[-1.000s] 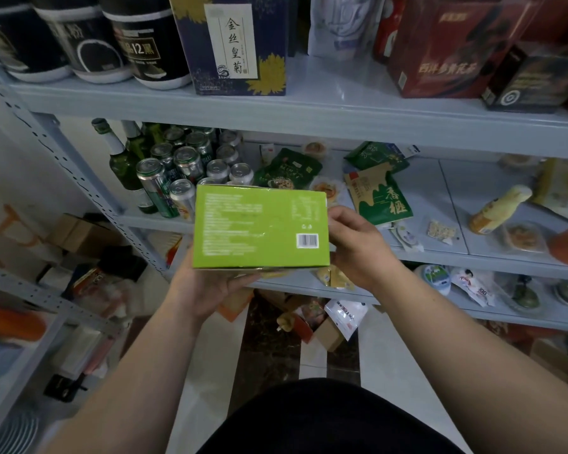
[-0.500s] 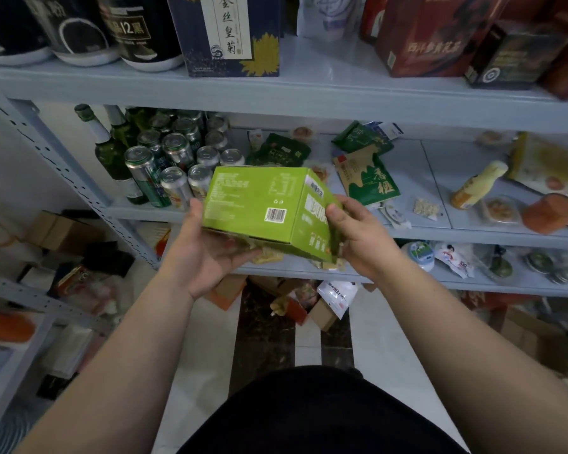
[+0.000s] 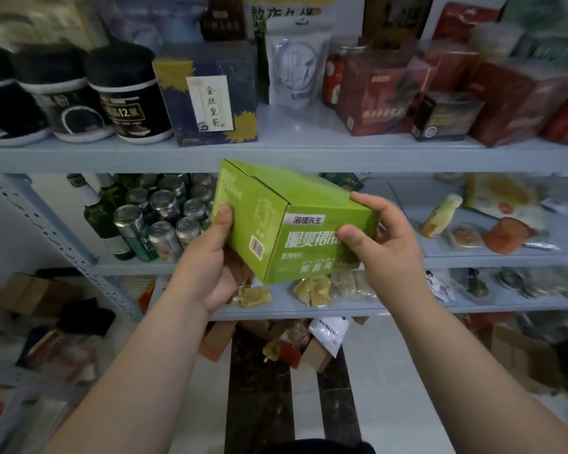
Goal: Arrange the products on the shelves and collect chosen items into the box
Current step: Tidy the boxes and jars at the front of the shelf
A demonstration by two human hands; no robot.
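Two hands hold a matte green cardboard box (image 3: 292, 221) tilted in front of the grey metal shelf (image 3: 309, 152). Left hand (image 3: 210, 260) cups its barcoded end, thumb pressed on top; right hand (image 3: 377, 247) curls round the opposite end. Shiny round cans (image 3: 158, 221) stand behind.

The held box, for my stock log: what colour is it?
The box is lime green with white lettering; the head view shows it.
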